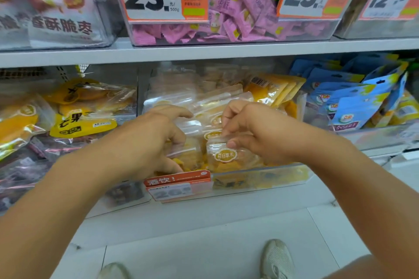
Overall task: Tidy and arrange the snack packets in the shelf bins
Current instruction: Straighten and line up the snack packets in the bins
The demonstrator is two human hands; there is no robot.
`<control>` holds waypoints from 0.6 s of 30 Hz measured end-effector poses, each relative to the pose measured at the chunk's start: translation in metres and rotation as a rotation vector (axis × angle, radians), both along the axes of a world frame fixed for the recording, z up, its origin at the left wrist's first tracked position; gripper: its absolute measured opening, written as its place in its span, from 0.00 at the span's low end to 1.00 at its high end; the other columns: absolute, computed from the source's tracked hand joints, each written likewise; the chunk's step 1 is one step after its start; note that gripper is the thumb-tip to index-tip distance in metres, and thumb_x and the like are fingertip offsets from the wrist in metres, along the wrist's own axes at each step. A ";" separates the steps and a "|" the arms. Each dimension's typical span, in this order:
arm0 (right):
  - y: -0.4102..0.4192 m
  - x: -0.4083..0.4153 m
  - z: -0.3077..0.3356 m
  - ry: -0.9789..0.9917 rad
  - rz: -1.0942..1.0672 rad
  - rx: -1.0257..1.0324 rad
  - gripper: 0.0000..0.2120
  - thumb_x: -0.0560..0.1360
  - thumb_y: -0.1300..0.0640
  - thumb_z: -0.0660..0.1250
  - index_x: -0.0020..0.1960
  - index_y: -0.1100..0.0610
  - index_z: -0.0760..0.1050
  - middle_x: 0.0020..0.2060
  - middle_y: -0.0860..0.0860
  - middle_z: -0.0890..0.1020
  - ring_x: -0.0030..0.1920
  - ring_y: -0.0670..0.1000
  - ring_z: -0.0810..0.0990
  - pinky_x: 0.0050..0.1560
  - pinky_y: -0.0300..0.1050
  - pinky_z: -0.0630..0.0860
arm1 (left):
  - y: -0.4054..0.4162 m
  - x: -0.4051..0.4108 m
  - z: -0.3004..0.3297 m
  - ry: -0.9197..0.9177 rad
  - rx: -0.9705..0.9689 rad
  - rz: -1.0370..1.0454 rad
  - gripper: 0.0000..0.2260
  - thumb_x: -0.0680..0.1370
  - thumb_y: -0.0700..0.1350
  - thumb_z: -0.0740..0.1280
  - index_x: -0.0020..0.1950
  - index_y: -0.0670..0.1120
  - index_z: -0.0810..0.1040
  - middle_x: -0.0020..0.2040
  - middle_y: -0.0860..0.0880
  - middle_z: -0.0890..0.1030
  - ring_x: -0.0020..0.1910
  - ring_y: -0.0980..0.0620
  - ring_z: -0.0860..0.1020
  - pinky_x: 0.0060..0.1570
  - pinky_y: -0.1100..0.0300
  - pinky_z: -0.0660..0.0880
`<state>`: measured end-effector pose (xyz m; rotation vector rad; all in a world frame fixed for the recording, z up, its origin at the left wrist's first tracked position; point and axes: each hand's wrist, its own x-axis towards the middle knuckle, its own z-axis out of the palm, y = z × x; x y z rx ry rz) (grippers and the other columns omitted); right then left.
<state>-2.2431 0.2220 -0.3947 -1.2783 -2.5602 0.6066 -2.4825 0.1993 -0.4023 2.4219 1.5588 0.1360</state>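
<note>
One head-worn view looks forward and down, close to the shelf bins.

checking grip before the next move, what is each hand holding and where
Right hand pinches a clear mango packet by its top edge. Left hand reaches among the packets; its hold cannot be told.

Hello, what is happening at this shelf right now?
A person is tidying a clear bin on the lower shelf, filled with transparent packets of dried yellow fruit. The right hand pinches the top edge of a front packet between thumb and fingers. The left hand reaches into the same bin with curled fingers among the packets; whether it grips one I cannot tell. Blue Dole pouches stand in the bin to the right, and pink packets fill the bin above.
</note>
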 end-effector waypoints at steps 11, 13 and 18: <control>-0.008 0.095 0.012 -0.098 -0.115 -0.180 0.32 0.59 0.35 0.78 0.62 0.39 0.76 0.56 0.35 0.79 0.57 0.37 0.77 0.60 0.45 0.77 | -0.028 0.038 0.009 -0.093 0.237 -0.052 0.41 0.60 0.85 0.58 0.67 0.66 0.66 0.77 0.61 0.61 0.75 0.55 0.62 0.73 0.47 0.64; -0.004 0.094 -0.001 -0.110 -0.127 -0.190 0.19 0.67 0.39 0.75 0.57 0.41 0.79 0.52 0.38 0.80 0.54 0.40 0.78 0.57 0.48 0.79 | -0.028 0.049 -0.003 0.081 0.317 -0.107 0.43 0.60 0.83 0.62 0.68 0.59 0.69 0.77 0.55 0.64 0.75 0.51 0.63 0.73 0.45 0.64; -0.003 0.080 0.004 -0.062 -0.134 -0.188 0.10 0.75 0.47 0.72 0.45 0.53 0.80 0.41 0.50 0.80 0.44 0.49 0.80 0.45 0.53 0.82 | -0.021 0.044 -0.023 0.192 0.285 -0.086 0.42 0.54 0.68 0.80 0.62 0.55 0.70 0.77 0.50 0.66 0.71 0.44 0.71 0.64 0.46 0.72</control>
